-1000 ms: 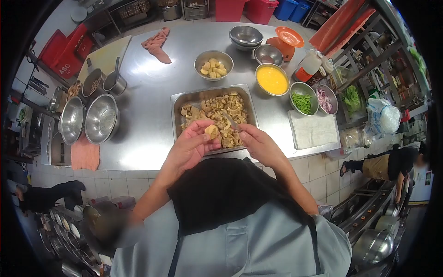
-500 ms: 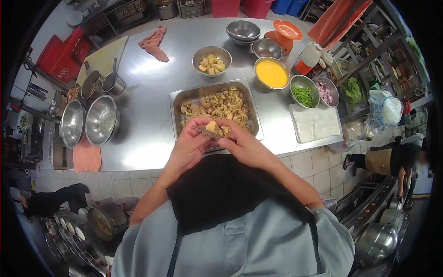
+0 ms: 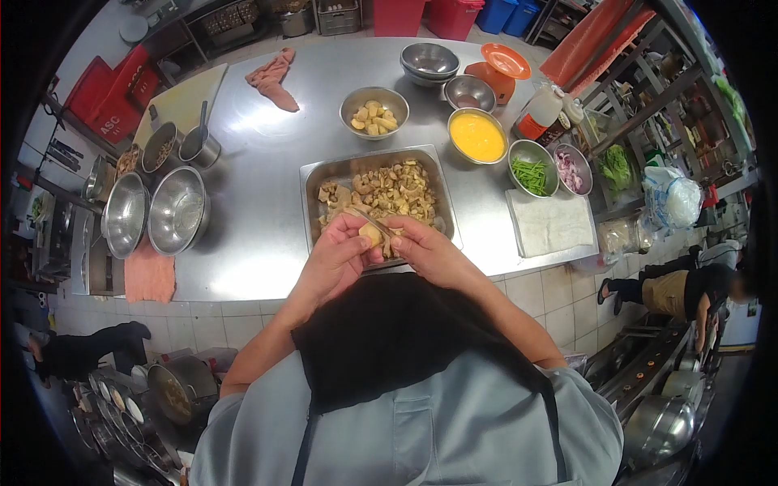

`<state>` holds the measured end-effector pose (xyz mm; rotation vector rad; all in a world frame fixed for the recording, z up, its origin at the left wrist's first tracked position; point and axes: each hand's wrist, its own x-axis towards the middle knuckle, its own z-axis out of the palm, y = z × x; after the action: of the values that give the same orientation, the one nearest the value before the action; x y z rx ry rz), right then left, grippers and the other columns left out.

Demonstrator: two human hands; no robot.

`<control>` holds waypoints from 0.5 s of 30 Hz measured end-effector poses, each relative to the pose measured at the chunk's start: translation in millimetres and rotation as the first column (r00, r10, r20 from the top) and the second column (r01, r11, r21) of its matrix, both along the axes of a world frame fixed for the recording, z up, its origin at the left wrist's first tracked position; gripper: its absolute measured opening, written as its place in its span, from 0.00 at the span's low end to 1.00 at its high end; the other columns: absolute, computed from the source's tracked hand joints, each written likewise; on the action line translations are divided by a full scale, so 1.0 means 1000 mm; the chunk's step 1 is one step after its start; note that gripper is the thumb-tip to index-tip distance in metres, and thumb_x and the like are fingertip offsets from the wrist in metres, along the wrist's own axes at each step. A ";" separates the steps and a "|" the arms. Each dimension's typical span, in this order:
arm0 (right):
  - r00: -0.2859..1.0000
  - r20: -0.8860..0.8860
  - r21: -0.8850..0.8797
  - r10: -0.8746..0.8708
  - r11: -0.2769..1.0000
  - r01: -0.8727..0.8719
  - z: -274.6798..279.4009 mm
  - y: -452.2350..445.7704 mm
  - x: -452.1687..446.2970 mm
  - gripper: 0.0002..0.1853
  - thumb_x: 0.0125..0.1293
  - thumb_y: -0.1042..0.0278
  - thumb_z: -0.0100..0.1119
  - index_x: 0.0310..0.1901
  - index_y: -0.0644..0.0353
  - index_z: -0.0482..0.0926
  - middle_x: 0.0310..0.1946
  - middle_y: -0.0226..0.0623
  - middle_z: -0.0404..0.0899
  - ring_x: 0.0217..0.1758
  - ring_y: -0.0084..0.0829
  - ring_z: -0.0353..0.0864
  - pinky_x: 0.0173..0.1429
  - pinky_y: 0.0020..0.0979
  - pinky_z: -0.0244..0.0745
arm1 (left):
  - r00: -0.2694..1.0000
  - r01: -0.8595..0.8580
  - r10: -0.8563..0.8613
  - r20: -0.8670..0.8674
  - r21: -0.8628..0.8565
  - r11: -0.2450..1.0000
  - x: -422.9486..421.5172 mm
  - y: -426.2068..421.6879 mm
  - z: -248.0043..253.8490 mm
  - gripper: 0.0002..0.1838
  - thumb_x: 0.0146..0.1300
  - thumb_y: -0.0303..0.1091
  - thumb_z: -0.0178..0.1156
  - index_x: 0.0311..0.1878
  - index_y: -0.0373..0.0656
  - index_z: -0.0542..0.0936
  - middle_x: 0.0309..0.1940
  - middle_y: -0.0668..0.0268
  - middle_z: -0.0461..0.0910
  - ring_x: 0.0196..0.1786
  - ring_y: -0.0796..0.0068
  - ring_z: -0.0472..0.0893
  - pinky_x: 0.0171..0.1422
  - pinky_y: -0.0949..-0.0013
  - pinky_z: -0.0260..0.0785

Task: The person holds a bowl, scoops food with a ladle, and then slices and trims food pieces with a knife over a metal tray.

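Note:
My left hand (image 3: 342, 248) is closed around a pale yellow, partly peeled piece of ginger (image 3: 371, 235), thumb on its near side. In my right hand (image 3: 421, 245) a small knife (image 3: 374, 222) is pinched, its thin grey blade slanting up and left against the ginger. Both hands hover over the near edge of a deep steel tray (image 3: 447, 190). Brown knobby ginger and peelings (image 3: 397, 190) fill much of that tray. Behind it stands a steel bowl (image 3: 350, 116) of peeled yellow pieces (image 3: 376, 121).
To the right are bowls of yellow liquid (image 3: 478, 136), cut green vegetables (image 3: 531, 174) and sliced purple onion (image 3: 569, 172), plus a folded white cloth (image 3: 551, 227). Two steel bowls (image 3: 180, 212) stand left. An orange scale (image 3: 496, 77) is at the back. Another person (image 3: 668, 293) is at the right.
The knife has swung from slanting down across the ginger's near side to pointing up and left on its far side. My left fingers have turned the ginger, showing more of its pale face.

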<state>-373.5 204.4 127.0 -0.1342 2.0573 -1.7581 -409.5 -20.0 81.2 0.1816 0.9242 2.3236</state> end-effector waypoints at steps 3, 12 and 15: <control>0.987 0.157 0.036 -0.020 0.999 0.014 0.003 0.003 -0.004 0.22 0.82 0.62 0.53 0.72 0.60 0.71 0.48 0.36 0.82 0.48 0.25 0.79 0.57 0.28 0.75 | 0.996 0.011 -0.014 0.086 0.043 0.999 -0.002 -0.001 -0.002 0.15 0.76 0.27 0.61 0.62 0.43 0.74 0.53 0.60 0.83 0.49 0.69 0.84 0.58 0.63 0.78; 0.998 -0.046 0.083 0.039 0.996 -0.035 0.003 -0.007 0.001 0.24 0.81 0.65 0.56 0.74 0.59 0.68 0.52 0.43 0.83 0.55 0.29 0.82 0.60 0.32 0.76 | 0.994 -0.086 0.083 0.070 0.050 0.995 0.002 0.001 -0.011 0.13 0.77 0.25 0.56 0.61 0.46 0.75 0.56 0.62 0.82 0.61 0.67 0.82 0.65 0.59 0.76; 0.990 -0.137 0.078 0.043 0.996 -0.032 -0.004 -0.008 0.002 0.23 0.81 0.66 0.55 0.73 0.59 0.69 0.55 0.43 0.82 0.57 0.30 0.82 0.63 0.32 0.75 | 0.995 -0.091 0.088 0.051 0.066 0.994 0.002 0.001 -0.011 0.12 0.76 0.24 0.57 0.59 0.46 0.75 0.56 0.61 0.82 0.59 0.66 0.83 0.64 0.60 0.76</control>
<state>-371.8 196.7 123.2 -0.2776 2.2011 -1.6884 -407.9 -19.2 70.2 0.1139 0.8460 2.4332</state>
